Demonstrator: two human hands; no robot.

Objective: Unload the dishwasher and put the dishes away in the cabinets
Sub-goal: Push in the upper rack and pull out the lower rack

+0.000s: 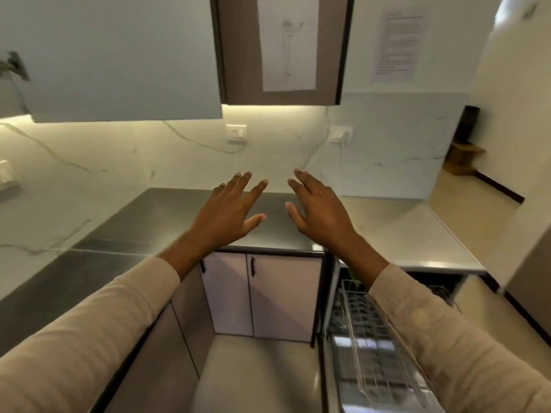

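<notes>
Left hand [231,210] and right hand [319,213] are raised side by side over the back corner of the dark countertop [149,222]. Fingers spread wide, holding nothing, hands not touching. Dishwasher rack [366,338] is pulled out below the counter's right end, under the right sleeve; contents unclear. Sheet [287,43] taped on the brown upper cabinet [238,55]. Printed notice [398,40] to its right, text too blurred to read.

No words, numbers or brand marks can be read anywhere. A white paper sheet [287,43] stuck on the brown upper cabinet door [238,49] carries only a faint line drawing. Just right of that door, a second white printed sheet [399,43] on the pale wall panel [450,61] shows rows of text, too blurred to make out.
</notes>
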